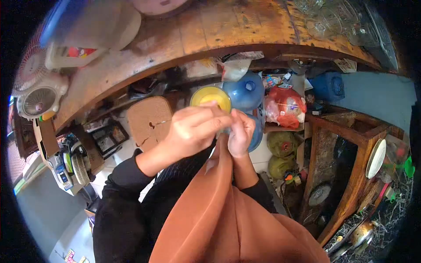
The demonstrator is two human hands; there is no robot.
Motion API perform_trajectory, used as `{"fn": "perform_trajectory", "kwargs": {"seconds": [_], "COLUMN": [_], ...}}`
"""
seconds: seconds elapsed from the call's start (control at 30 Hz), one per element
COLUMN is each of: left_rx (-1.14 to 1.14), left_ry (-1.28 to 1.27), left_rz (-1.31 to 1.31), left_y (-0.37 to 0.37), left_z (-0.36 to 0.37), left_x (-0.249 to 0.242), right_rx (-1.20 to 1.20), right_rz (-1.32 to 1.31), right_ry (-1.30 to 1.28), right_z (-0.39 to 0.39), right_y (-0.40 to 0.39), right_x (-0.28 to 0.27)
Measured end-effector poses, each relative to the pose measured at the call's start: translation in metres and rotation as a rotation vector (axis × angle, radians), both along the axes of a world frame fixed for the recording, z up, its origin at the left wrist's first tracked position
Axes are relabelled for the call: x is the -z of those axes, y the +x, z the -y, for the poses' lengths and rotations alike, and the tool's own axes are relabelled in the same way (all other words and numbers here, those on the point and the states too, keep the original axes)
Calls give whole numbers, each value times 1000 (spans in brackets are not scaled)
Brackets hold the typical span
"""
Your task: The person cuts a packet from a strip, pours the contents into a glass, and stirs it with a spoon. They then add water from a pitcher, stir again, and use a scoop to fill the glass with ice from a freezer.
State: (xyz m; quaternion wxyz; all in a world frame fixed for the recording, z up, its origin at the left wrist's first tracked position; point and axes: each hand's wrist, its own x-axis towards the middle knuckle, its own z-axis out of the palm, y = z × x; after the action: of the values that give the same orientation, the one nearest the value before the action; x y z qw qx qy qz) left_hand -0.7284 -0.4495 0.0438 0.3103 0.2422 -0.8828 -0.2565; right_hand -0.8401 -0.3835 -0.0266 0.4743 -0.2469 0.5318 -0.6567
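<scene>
My left hand (193, 128) and my right hand (239, 133) are raised close together in front of my chest. The left one's fingers are bent and meet the right hand's fingertips. Both look pinched around something small, which the fingers hide; a faint pale, see-through bit may show between them. Just beyond the fingers, lower down, is a round yellow container (205, 93). Brown cloth (228, 197) that I wear hangs below the hands. Beside the yellow container, large blue water bottles (243, 94) stand on the floor.
A long wooden counter (210, 33) curves across the far side, with glassware (340, 24) at its right end. A wooden chair (149, 118) with a holed seat stands left. At right are a red plastic bag (286, 105) and a wooden frame (337, 127). A fan (39, 101) stands far left.
</scene>
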Motion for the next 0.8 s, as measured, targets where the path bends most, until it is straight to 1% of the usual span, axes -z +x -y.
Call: {"fn": "perform_trajectory", "kwargs": {"seconds": [0.03,0.1,0.13,0.2,0.27,0.3,0.33,0.4,0.47,0.53,0.57,0.7,0.77,0.8], "left_rx": [-65,-188,-245,-174,-76,-81,-81,-178,-175,-110,-22,54,47,45], "left_ry": [-33,-118,-33,147,32,-72,-72,-227,-219,-125,-6,-31,-71,-70], "left_rz": [-10,-41,-17,27,-77,-34,-37,-60,-96,75,31,-45,-65,-65], "left_y": [0,3,6,4,-4,-4,-5,-4,3,9,6,-10,-15,-14], "left_z": [4,15,14,6,2,4,8,17,18,9,2,-4,3,5], "left_x": [1,6,3,-7,6,6,6,6,7,2,2,13,19,20], "right_rx": [20,32,40,29,9,34,58,33,9,42,75,73,89,88], "right_rz": [40,32,30,7,-18,6,28,59,96,37,23,16,120,120], "right_ry": [12,-7,-28,-13,-6,-13,-19,-52,-80,-33,-5,-54,-14,-13], "right_z": [0,0,-1,-4,-5,-5,-6,-8,-10,-8,-7,-7,-7,-7], "right_y": [0,-4,-5,-7,-5,-2,-1,-7,-11,-13,-11,-8,-5,-7], "right_x": [0,4,5,2,0,1,3,8,10,6,3,11,9,12]}}
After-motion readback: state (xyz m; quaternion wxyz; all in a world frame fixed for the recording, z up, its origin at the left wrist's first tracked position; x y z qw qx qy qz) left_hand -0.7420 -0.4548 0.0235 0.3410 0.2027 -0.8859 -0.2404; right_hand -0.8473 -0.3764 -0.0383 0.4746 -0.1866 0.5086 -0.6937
